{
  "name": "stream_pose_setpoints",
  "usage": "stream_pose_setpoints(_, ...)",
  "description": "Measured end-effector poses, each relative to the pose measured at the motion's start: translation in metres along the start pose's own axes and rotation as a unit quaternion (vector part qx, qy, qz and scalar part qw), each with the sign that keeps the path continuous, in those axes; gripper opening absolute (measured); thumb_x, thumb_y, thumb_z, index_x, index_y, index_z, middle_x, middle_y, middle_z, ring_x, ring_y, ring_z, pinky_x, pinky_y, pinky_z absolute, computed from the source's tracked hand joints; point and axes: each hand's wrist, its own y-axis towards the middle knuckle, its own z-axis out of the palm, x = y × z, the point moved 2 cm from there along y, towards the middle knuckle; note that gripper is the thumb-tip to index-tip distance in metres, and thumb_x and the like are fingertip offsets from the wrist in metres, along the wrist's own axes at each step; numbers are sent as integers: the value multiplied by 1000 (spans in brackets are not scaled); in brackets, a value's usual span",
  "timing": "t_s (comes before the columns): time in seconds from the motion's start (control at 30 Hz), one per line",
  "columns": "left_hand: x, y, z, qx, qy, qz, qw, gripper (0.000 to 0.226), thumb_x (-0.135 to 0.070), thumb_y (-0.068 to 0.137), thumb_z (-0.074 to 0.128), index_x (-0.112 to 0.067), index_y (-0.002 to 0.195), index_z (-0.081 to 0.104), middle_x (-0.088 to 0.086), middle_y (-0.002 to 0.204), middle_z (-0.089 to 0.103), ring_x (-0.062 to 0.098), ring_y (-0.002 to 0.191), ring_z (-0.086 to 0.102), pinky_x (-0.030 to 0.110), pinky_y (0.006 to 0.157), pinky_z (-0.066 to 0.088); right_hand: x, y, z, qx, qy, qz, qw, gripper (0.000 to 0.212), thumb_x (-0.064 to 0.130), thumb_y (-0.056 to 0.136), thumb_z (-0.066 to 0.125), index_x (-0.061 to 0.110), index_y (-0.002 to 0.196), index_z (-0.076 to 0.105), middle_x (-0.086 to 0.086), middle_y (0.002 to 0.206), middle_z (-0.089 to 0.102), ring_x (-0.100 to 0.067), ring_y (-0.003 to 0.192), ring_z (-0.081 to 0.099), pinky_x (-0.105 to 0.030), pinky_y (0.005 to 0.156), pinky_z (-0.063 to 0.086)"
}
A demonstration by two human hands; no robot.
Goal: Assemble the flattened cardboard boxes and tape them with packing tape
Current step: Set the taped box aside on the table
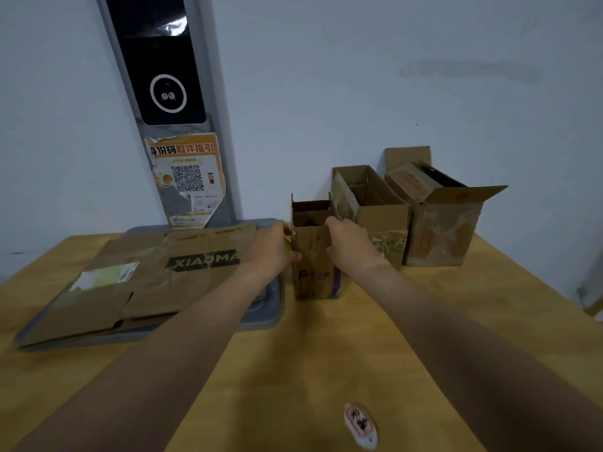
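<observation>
Three boxes stand upright with open tops, right of centre. The small box stands at centre; the left hand grips its left side and the right hand grips its upper right edge. The middle box and the right box stand against the pale wall. At left, flattened cardboard lies stacked on one grey tray; the sheet count is unclear. The wooden table bears one sticker. A grey pillar at upper left carries one poster.
</observation>
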Motion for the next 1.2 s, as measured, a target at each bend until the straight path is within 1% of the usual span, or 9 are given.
stream_pose_setpoints(0.17, 10, 63, 14, -8, 61, 16, 998, 43, -35, 86, 81, -18, 109, 48, 1, 95, 57, 19, 82, 57, 33, 57, 42, -6, 60, 15, 11, -34, 14, 999, 34, -6, 95, 53, 10, 124, 47, -22, 127, 48, -43, 110, 56, -39, 74, 45)
stream_pose_setpoints(0.37, 11, 113, 18, -9, 165, 32, 986, 49, -33, 89, 79, -10, 123, 53, 13, 116, 65, 30, 102, 64, 43, 84, 55, -9, 115, 24, 8, -55, 54, 997, 39, -3, 98, 52, 8, 134, 43, -25, 135, 44, -42, 115, 56, -40, 77, 47)
stream_pose_setpoints(0.5, 23, 115, 11, -24, 187, 36, 981, 48, -32, 90, 75, -15, 130, 54, 10, 121, 65, 30, 107, 63, 38, 82, 54, -8, 122, 26, 3, -43, 77, 996, 72, -4, 97, 55, 13, 157, 20, -28, 147, 33, -45, 120, 55, -42, 83, 53)
stream_pose_setpoints(0.6, 39, 93, 1, -29, 195, 34, 980, 54, -39, 86, 80, -19, 130, 55, 7, 121, 65, 29, 108, 63, 37, 80, 54, -4, 100, 21, 15, -33, 68, 997, 90, -2, 94, 60, 19, 162, 5, -28, 157, 16, -46, 120, 55, -46, 90, 57)
stream_pose_setpoints(0.77, 46, 33, -14, -26, 207, 41, 977, 58, -41, 82, 84, -22, 130, 57, 7, 120, 66, 28, 107, 64, 36, 76, 52, 4, 34, 17, 51, -37, 46, 997, 61, 5, 93, 61, 15, 147, 33, -19, 146, 26, -45, 107, 56, -41, 72, 49)
stream_pose_setpoints(0.87, 38, -12, -19, -17, 204, 45, 978, 60, -42, 82, 83, -21, 131, 56, 7, 128, 64, 28, 114, 62, 39, 81, 54, 8, -14, 16, 101, -65, 61, 991, 55, 10, 94, 63, 16, 144, 39, -18, 141, 32, -43, 108, 56, -42, 75, 50)
stream_pose_setpoints(0.97, 27, -59, -16, -13, 209, 45, 977, 57, -46, 84, 82, -25, 130, 55, 5, 121, 65, 28, 106, 64, 34, 65, 44, 11, -63, 17, 150, -78, 61, 984, 47, 14, 95, 66, 14, 139, 49, -19, 143, 36, -42, 118, 55, -43, 90, 54)
stream_pose_setpoints(1.07, 15, -100, -11, 2, 230, 48, 972, 57, -49, 84, 79, -29, 131, 53, 4, 121, 66, 27, 107, 64, 33, 65, 40, 15, -111, 13, 203, -90, 66, 973, 46, 20, 94, 69, 16, 138, 53, -16, 142, 39, -37, 114, 57, -41, 87, 55)
stream_pose_setpoints(1.2, 1, -147, -6, -3, 264, 67, 962, 65, -55, 79, 82, -29, 132, 55, 1, 127, 66, 26, 116, 63, 38, 77, 49, 22, -174, 4, 281, -52, 69, 956, 54, 28, 94, 72, 14, 141, 48, -12, 136, 47, -33, 108, 61, -44, 80, 62)
